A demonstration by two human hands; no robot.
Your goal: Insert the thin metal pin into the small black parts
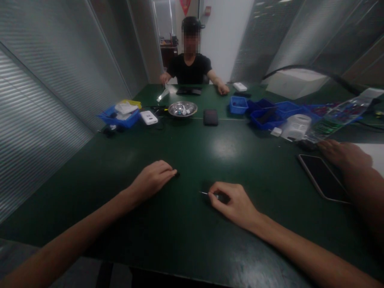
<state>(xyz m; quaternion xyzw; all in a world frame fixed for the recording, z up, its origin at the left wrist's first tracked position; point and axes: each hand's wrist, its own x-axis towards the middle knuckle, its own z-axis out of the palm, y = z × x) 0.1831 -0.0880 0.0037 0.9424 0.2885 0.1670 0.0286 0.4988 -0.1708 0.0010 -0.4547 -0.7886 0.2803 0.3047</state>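
Observation:
My left hand [153, 178] rests low over the green table [186, 224], its fingers pinched on a small dark object [177, 174] whose kind I cannot make out. To its right, my right hand [235, 202] holds a thin, shiny metal piece [203, 193] between thumb and fingertips. The slim end of that piece points left toward my other hand; the rest is covered by my fingers. A gap of bare tabletop separates the two hands.
Across the table sits a person in a black shirt [192, 68]. A metal dish [182, 109], a dark square pad [210, 117], a white power bank [149, 117] and blue bins [238, 105] stand farther back. At right are a phone [324, 178], a plastic bottle [339, 116] and another person's hand [345, 154].

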